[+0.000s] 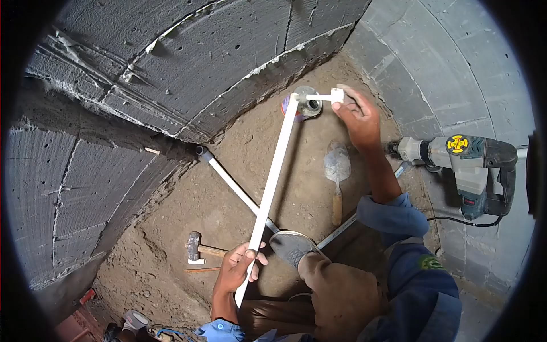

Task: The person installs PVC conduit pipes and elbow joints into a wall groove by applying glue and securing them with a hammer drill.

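My left hand (242, 265) is wrapped around the lower part of a long white plastic pipe (274, 165), which slants up and away from me. My right hand (359, 117) pinches the white cap of a brush applicator (337, 95). Its stem points left, and its greyish tip meets the far end of the pipe. Just below the stem, an open can (313, 105) stands on the dirt, its dark round mouth facing up; the pipe end and stem partly cover it.
A trowel (337, 165) lies near my right forearm. A hammer (196, 246) rests left of my left hand. Another pipe run (233, 185) crosses the dirt floor under the held pipe, by my shoe (293, 246). A rotary hammer drill (470, 168) leans at the right block wall (456, 74).
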Demonstrator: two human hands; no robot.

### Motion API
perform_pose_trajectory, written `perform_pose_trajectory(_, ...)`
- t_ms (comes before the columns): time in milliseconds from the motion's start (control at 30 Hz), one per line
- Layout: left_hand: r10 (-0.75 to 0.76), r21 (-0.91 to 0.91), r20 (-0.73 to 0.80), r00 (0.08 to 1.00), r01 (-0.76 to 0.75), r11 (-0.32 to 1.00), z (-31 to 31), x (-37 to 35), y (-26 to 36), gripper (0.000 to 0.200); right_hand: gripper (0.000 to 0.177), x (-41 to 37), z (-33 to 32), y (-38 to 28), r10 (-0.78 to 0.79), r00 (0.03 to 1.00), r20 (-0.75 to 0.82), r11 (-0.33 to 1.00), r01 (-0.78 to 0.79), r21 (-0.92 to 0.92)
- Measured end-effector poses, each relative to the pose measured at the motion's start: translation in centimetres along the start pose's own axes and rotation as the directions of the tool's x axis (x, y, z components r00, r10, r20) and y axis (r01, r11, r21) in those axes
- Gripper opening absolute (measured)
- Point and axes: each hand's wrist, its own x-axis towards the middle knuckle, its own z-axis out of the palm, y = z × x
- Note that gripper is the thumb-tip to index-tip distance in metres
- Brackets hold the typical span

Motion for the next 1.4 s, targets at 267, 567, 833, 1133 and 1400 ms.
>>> perform_pose_trajectory(267, 0.005, -0.012, 0.005, 1.0, -0.005, 1.0, -0.2, -0.1, -0.1, 0.05, 0.043, -0.5, -1.5, 3.2, 0.164, 0.979, -0.121, 0.985, -0.17, -0.042)
perform_pose_trajectory(567, 0.005, -0.01, -0.038, 0.999, -0.006, 1.0, -0.1, 0.0, 0.0, 0.04, 0.048, 1.5, 1.1, 6.0, -0.064, 0.998, 0.005, 0.667, 0.047, -0.743)
perform_pose_trajectory(833, 0.065, -0.048, 0.0, 0.998, -0.065, 0.997, -0.5, -0.1, -0.2, 0.034, 0.051, 2.8, 2.4, 7.6, 0.126, 0.977, 0.174, 0.647, 0.053, -0.761)
perform_pose_trajectory(1133, 0.061, -0.024, 0.021, 0.998, -0.061, 0.998, -0.4, 0.0, -0.4, 0.031, 0.045, 0.3, -1.4, 0.4, -0.085, 0.995, -0.045, 0.914, 0.06, -0.401)
perform_pose_trajectory(1400, 0.084, -0.019, 0.062, 0.995, -0.083, 0.996, -0.2, 0.4, -0.7, 0.029, 0.044, -0.4, -0.2, -0.1, 0.107, 0.994, -0.018, 0.991, -0.105, 0.084)
